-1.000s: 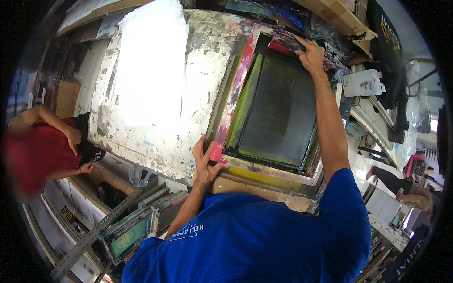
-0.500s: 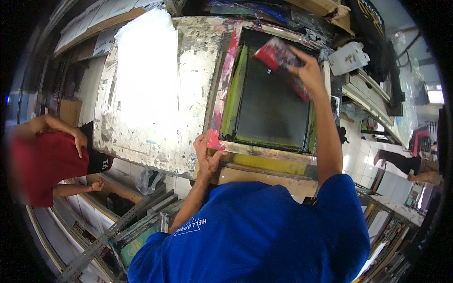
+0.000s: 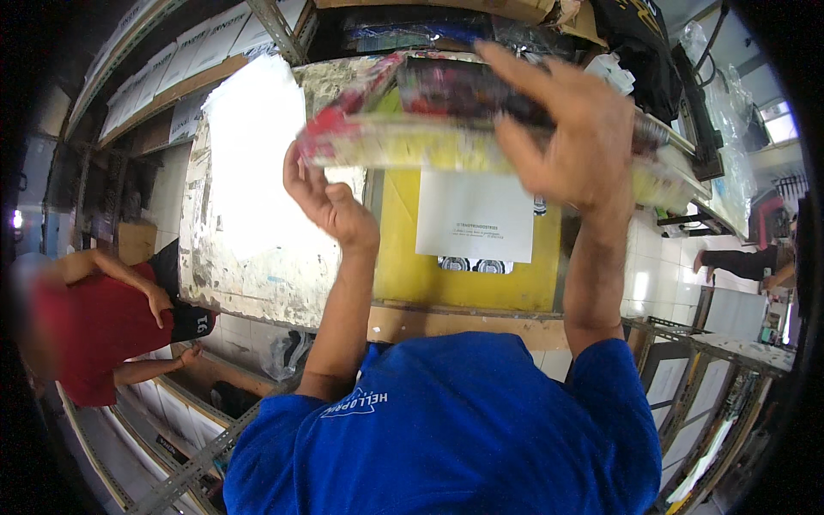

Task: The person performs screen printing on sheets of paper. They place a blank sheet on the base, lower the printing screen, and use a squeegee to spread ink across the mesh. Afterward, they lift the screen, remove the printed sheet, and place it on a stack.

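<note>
A silk-screen frame [image 3: 403, 148], smeared with pink and yellow ink, is tilted up with its near edge raised off the table. My left hand [image 3: 330, 202] grips its near left corner, with the fingers underneath. Above the frame, my right hand [image 3: 575, 142] is blurred but wraps round an ink-stained squeegee [image 3: 463, 88]. Below the raised frame, a white printed sheet [image 3: 472, 202] lies on a yellow board [image 3: 395, 257]. Dark round prints show at the sheet's near edge and right side. The tilted frame hides the far part of the sheet.
Bright white sheets [image 3: 257, 154] lie on the paint-flecked table [image 3: 197, 266] to the left. At far left stands a person in a red shirt [image 3: 103, 330]. Shelves with white boxes [image 3: 193, 47] rise behind on the left. A metal rack [image 3: 730, 352] stands at right.
The screen frame has swung up from lying flat, uncovering the yellow board and printed sheet. My left hand has risen with its corner; my right hand still holds the squeegee.
</note>
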Demonstrator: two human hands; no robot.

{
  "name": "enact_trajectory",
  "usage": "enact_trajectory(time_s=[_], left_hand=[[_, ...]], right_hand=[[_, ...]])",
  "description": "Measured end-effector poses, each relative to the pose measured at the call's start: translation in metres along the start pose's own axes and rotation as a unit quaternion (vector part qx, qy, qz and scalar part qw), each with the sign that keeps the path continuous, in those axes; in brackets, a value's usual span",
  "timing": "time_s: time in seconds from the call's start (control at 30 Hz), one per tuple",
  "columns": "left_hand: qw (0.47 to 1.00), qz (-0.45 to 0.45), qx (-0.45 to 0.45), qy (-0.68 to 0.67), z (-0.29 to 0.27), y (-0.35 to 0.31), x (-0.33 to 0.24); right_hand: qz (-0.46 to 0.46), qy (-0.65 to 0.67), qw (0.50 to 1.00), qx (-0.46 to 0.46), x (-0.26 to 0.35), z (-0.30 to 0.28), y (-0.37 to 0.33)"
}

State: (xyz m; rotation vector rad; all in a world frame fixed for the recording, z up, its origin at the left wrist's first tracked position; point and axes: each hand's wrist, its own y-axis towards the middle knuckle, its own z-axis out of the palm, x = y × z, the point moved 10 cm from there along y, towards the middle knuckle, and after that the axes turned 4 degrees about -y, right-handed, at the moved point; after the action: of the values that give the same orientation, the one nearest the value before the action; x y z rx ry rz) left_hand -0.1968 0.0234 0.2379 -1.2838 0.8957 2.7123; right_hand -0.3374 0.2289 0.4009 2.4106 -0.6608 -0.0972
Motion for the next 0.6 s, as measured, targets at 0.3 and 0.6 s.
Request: enact_trajectory(time_s=[0.3, 0.6], left_hand=[[0.881, -0.103, 0.262, 0.381, 0.014, 0.006, 0.299], [0.777, -0.046, 0.327, 0.536, 0.054, -0.007, 0.335]], right_hand=[[-0.030, 0.112, 0.992, -0.048, -0.045, -0.015, 0.102], [-0.027, 0.164, 0.986, -0.015, -0.031, -0.035, 0.094]])
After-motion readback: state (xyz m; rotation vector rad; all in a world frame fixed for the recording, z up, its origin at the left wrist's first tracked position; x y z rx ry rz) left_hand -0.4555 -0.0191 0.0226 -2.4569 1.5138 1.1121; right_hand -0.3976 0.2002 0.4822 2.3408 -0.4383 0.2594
